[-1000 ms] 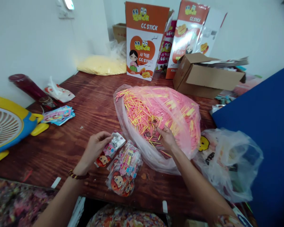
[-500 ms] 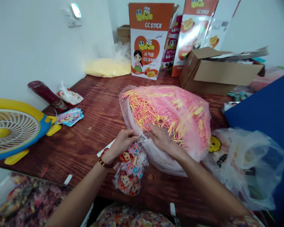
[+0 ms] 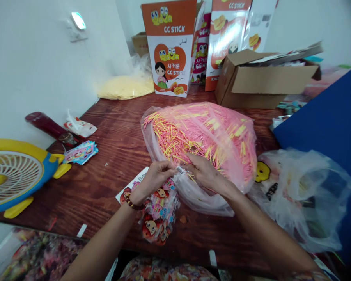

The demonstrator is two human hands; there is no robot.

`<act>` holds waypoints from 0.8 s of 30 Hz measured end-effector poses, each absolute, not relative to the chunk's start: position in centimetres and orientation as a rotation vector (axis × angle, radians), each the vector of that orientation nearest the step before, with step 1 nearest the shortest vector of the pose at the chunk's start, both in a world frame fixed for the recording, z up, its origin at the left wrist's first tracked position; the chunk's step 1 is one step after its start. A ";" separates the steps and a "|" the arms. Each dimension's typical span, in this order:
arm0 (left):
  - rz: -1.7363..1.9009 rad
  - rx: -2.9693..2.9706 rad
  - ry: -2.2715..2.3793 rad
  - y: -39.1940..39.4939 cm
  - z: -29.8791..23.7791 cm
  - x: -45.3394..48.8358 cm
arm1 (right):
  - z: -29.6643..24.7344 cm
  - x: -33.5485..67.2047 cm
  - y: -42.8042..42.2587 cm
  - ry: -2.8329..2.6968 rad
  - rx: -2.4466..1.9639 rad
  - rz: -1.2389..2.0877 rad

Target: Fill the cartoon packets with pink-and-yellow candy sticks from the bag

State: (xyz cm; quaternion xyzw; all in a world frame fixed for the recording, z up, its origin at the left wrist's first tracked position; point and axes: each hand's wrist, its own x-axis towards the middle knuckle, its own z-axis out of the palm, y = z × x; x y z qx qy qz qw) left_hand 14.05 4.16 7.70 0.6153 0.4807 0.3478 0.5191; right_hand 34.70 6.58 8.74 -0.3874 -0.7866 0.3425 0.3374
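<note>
On the dark brown wooden table [image 3: 114,144] we see both bare hands close together, in front of a large translucent plastic bag [image 3: 212,203]. Many thin pink and yellow sticks [image 3: 171,140] lie in this bag, whose mouth is open toward us. The left hand [image 3: 156,176], which has a beaded bracelet [image 3: 131,201] at its wrist, pinches between thumb and fingers a small shiny packet with a barcode [image 3: 180,170]. The right hand [image 3: 207,173] is just beside the packet, with its fingers bent toward it; its fingertips are partly hidden, so we cannot tell whether they grip something. Below the left hand lies a pile of clear packets printed with a red-haired cartoon figure [image 3: 157,220]. To the right of the large bag, we notice a crumpled white plastic bag [image 3: 316,195].
</note>
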 end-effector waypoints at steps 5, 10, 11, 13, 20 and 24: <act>0.830 1.529 1.131 4.2 7.9 15.4 | 8.4 36.0 6.9 -1.779 -1.098 1.061; 0.897 1.590 1.134 4.3 7.9 16.6 | 9.3 36.9 7.1 -1.228 -0.978 1.216; 0.906 1.609 1.133 4.3 7.9 16.8 | 9.6 36.9 7.1 -1.197 -0.938 1.222; 0.920 1.643 1.127 4.4 8.0 17.2 | 10.0 37.0 7.1 -1.165 -0.883 1.238; 0.949 1.694 1.125 4.7 8.3 18.1 | 9.6 36.3 7.1 -1.068 -0.847 1.176; 0.973 1.697 1.132 4.7 7.7 18.3 | 8.9 35.9 6.8 -1.065 -0.888 1.141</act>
